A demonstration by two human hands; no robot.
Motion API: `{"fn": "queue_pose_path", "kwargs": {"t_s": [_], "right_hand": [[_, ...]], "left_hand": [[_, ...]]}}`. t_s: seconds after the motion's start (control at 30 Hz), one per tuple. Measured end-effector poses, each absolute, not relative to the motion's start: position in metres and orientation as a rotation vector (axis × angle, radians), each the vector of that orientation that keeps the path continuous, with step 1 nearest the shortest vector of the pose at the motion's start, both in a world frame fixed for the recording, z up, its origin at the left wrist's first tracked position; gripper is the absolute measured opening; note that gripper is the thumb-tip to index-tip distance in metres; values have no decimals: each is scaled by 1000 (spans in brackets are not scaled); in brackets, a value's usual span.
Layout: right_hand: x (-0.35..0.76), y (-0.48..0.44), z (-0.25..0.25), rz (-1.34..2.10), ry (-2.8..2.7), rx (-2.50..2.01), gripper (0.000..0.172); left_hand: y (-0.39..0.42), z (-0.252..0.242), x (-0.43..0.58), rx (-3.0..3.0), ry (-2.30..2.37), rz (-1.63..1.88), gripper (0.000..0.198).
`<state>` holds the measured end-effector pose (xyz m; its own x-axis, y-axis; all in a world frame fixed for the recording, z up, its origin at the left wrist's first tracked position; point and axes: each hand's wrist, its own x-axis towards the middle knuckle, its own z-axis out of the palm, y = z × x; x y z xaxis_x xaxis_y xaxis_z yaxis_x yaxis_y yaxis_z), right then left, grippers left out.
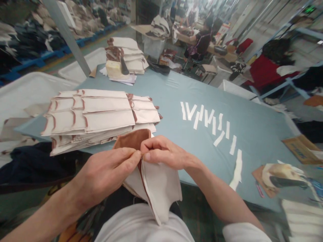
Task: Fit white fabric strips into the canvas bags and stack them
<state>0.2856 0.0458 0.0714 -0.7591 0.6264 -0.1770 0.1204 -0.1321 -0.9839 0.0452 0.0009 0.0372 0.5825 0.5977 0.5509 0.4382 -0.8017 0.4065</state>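
Note:
Between my hands is a cream fabric bag (161, 181) with brown edging and a brown inner face showing at its top. My left hand (108, 173) pinches the seam edge near the top. Right beside it, my right hand (164, 153) pinches the same edge, thumb and forefinger together. The fingertips of both hands nearly touch. The bag hangs down in front of my lap, its lower corner against my white shirt (141, 225). Whatever lies between the fingertips is too small to make out.
Stacked cream pieces with brown edges (106, 109) lie on the blue-grey table (171, 134). Several white strips (214, 126) are spread to the right. An iron-like tool (287, 181) rests at the right edge. Another stack (128, 50) stands farther back. A person (202, 40) sits beyond the table.

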Motion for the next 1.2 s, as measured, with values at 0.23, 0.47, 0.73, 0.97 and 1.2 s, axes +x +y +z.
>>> {"fn": "queue_pose_path", "kwargs": {"t_s": [0.23,0.47,0.73,0.97,1.2], "right_hand": [[277,36,63,1909,-1691,-930,18],[284,28,74,1479,-1963,-891,8],[286,30,68,1382,-2062,-845,8],[287,29,69,1216,-2107,-835,9],[292,34,66,1407,-2068,-806,13]], "left_hand": [[-4,51,57,2602,975,1104,23],[-6,66,48,2308,1066,813,13],[-3,60,51,2435,966,764,26],[-1,68,52,2180,980,619,35],[7,71,50,2158,991,630,17]]}}
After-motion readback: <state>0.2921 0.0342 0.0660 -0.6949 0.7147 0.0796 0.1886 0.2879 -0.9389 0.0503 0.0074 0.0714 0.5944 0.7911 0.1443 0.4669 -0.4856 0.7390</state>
